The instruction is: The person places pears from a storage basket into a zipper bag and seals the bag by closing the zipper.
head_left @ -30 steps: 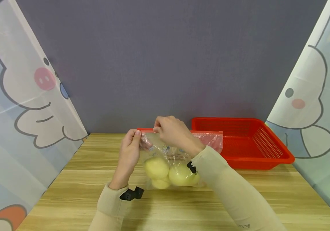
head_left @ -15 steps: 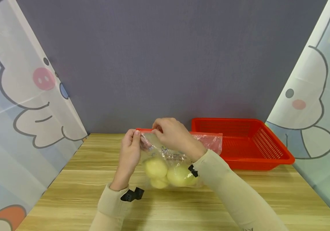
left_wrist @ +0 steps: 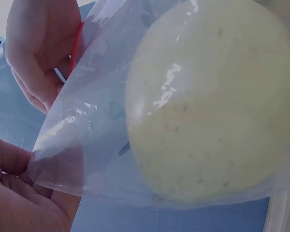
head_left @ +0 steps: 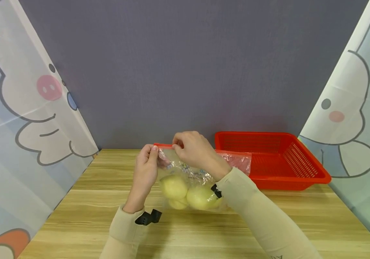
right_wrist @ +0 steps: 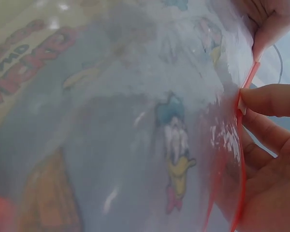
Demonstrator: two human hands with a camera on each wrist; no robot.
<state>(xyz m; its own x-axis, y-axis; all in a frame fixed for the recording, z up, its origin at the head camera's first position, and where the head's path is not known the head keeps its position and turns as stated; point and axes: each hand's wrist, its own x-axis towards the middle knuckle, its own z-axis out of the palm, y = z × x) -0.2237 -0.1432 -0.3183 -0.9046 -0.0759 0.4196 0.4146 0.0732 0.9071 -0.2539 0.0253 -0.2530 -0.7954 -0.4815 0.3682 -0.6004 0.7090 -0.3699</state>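
Observation:
A clear zip bag [head_left: 175,167] with a red zip strip and printed cartoon figures hangs upright over the table, holding several pale yellow-green round fruits [head_left: 173,187]. My left hand [head_left: 146,167] pinches the bag's top left corner between thumb and fingers. Beside it, my right hand [head_left: 192,149] pinches a small pale slider [right_wrist: 242,102] on the red strip, a short way right of the corner. Seen from the left wrist, one fruit [left_wrist: 208,106] shows brown specks through the plastic. My right forearm hides part of the bag's right side.
A red plastic basket [head_left: 288,180] with slotted walls stands at the back right, behind the bag's right end. The wood-grain table [head_left: 107,190] meets a grey panel [head_left: 185,72] at the back. Cartoon-printed curtains [head_left: 16,118] flank both sides.
Both hands keep their grips in nearly the same place. The fruits in the bag have shifted slightly left, and the bag's free right end has dipped a little.

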